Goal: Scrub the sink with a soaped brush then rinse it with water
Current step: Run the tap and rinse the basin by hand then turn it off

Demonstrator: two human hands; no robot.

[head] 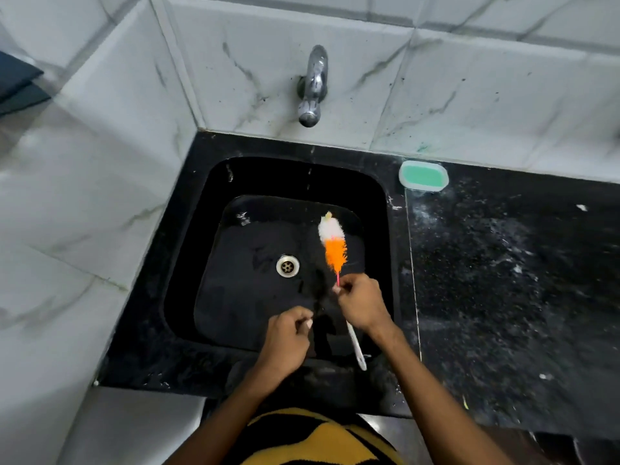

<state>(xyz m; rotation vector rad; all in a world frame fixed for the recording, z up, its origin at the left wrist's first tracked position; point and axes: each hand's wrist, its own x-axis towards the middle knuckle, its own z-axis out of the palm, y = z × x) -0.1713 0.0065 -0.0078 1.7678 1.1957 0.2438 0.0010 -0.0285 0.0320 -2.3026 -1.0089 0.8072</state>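
Head view: right hand (360, 303) grip pinches the brush (333, 245) handle, bristles low in the sink (188, 263) at frame center. Left hand (288, 333) is curled, empty. Tap (312, 85) is dry, so scrubbing seems underway and rinsing remains.

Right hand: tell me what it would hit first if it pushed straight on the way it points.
The right hand grips the brush, pointing up-left toward the sink's back wall. The bristles would probably meet that wall below the tap; depth is unclear.
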